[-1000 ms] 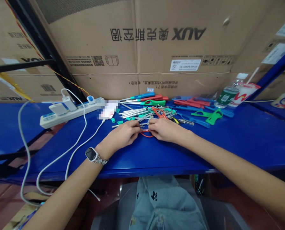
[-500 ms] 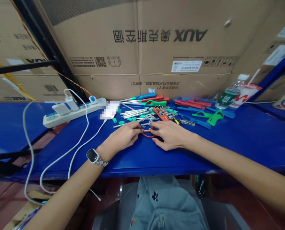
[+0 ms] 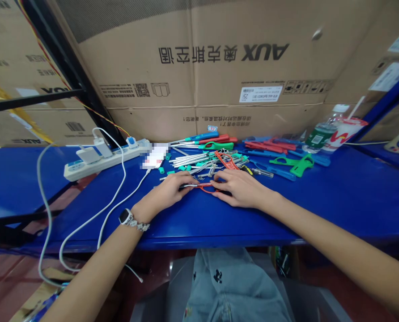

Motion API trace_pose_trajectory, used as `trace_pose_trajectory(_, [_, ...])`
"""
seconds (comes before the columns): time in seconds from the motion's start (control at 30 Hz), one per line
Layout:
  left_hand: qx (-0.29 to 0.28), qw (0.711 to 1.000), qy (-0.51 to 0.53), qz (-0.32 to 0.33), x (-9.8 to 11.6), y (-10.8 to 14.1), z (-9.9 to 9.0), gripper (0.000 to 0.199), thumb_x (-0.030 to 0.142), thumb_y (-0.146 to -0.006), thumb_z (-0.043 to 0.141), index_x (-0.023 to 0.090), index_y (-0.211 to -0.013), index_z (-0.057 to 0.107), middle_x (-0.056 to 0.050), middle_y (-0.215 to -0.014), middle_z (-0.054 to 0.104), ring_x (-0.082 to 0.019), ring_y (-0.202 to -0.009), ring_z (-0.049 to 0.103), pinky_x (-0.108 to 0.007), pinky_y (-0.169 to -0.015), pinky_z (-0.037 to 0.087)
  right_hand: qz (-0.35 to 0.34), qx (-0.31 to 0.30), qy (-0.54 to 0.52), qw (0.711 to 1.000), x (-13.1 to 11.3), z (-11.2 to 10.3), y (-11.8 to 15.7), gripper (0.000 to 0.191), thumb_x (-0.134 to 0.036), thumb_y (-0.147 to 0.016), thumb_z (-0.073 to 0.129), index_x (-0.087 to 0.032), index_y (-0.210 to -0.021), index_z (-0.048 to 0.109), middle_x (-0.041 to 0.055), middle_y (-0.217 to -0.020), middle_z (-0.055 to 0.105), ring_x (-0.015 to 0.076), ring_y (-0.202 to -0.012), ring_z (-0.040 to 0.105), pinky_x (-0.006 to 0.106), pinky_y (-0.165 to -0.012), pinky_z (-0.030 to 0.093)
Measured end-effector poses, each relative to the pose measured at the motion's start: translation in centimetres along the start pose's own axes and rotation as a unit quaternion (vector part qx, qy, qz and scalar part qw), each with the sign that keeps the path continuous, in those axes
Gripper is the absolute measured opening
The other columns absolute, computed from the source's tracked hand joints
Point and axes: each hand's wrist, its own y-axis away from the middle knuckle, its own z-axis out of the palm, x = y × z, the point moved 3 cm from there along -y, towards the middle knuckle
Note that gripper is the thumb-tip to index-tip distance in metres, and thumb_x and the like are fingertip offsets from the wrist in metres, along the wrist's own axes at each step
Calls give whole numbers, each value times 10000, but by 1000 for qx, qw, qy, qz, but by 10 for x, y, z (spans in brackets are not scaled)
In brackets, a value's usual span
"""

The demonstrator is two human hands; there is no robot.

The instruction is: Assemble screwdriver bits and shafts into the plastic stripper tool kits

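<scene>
Steadying the metal rod (image 3: 193, 185) mattered. The left hand (image 3: 168, 191) pinched it; the right hand (image 3: 242, 187), fingers curled, gripped the red handle (image 3: 205, 184).

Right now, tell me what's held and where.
Left grip: metal rod, beside the red handle. Right grip: that handle, away from the rod.

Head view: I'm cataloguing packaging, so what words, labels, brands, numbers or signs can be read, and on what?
"AUX", upside down, on the large cardboard box.
"奥克斯空调", upside down, beside it.
"AUX", upside down, on the left cardboard box.
Too small or blurred: other box print, the white label, blue-edged tag, bottle label and cup mark.
</scene>
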Motion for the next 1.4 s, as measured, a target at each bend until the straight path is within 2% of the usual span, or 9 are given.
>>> trace_pose_trajectory(0.2, [2, 1000, -6, 9, 1, 1, -1, 203, 181, -949, 566, 180, -1022, 755, -92, -1070, 678, -198, -961, 660, -391, -897, 565, 15, 4, -8, 1000, 0, 0, 0, 347, -385, -1023, 513, -162, -1188, 722, 130, -1128, 672, 233, -947, 618, 363, -781, 484])
trace_pose_trajectory(0.5, [-13, 997, -71, -13, 13, 2, 0, 230, 185, -945, 570, 183, -1099, 740, -82, -998, 648, -221, -947, 634, -393, -865, 560, 27, 24, -10, 999, -4, 1, 0, 342, -378, -1023, 513, -154, -1145, 741, 138, -1096, 673, 233, -926, 618, 384, -808, 505])
trace_pose_trajectory(0.77, [10, 993, -121, 2, 16, 0, 2, 223, 235, -987, 533, 183, -1091, 723, -80, -989, 642, -218, -946, 633, -377, -849, 565, 46, 56, -45, 996, -5, 8, 2, 309, -350, -1007, 552, -157, -1167, 731, 157, -1081, 669, 265, -972, 619, 463, -866, 522])
trace_pose_trajectory(0.93, [16, 991, -135, -18, 17, 0, -1, 248, 297, -962, 593, 173, -1158, 680, -101, -1069, 668, -243, -1007, 646, -423, -898, 559, 64, 52, -65, 994, -7, 6, 3, 321, -345, -1013, 537, -154, -1200, 714, 156, -1092, 670, 266, -1000, 625, 454, -868, 530])
trace_pose_trajectory(1.1, [39, 991, -126, -26, 19, -1, -6, 278, 359, -947, 606, 159, -1124, 682, -117, -1084, 675, -274, -1035, 648, -467, -932, 542, 89, 52, -57, 993, -8, 3, 4, 390, -398, -1010, 536, -141, -1263, 682, 153, -1128, 666, 257, -983, 636, 441, -884, 533])
trace_pose_trajectory(1.2, [65, 991, -116, -18, 21, -6, -11, 231, 310, -957, 545, 167, -1065, 691, -100, -1021, 689, -254, -982, 656, -438, -897, 545, 111, 72, -70, 989, -5, 2, 4, 405, -394, -1009, 532, -144, -1297, 667, 153, -1143, 665, 256, -971, 643, 437, -877, 535])
trace_pose_trajectory(1.4, [71, 989, -113, -59, 10, -32, -24, 219, 224, -941, 492, 174, -933, 705, -78, -933, 727, -211, -851, 672, -350, -772, 532, 133, 103, -114, 979, 4, 0, 4, 286, -263, -1009, 492, -176, -1162, 717, 117, -1081, 678, 228, -938, 648, 414, -861, 527])
